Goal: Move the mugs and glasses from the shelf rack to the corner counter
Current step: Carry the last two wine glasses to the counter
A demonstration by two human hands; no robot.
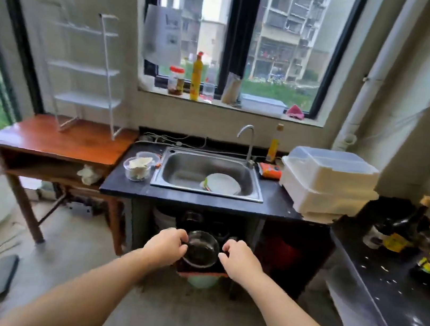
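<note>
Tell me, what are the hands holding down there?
A clear glass bowl. The left hand grips its left rim; the right hand is at its right side, though actual contact there is hard to tell.

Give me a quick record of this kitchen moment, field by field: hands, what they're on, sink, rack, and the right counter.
left hand: left hand touching the left rim of the glass bowl, fingers curled
right hand: right hand curled beside the bowl's right rim; contact unclear
location: below the sink counter, in the dark open space under it
sink: steel sink holds a white plate
white shelf rack: white shelf rack on the wooden table, shelves look bare
right counter: sauce bottles near the corner
</note>
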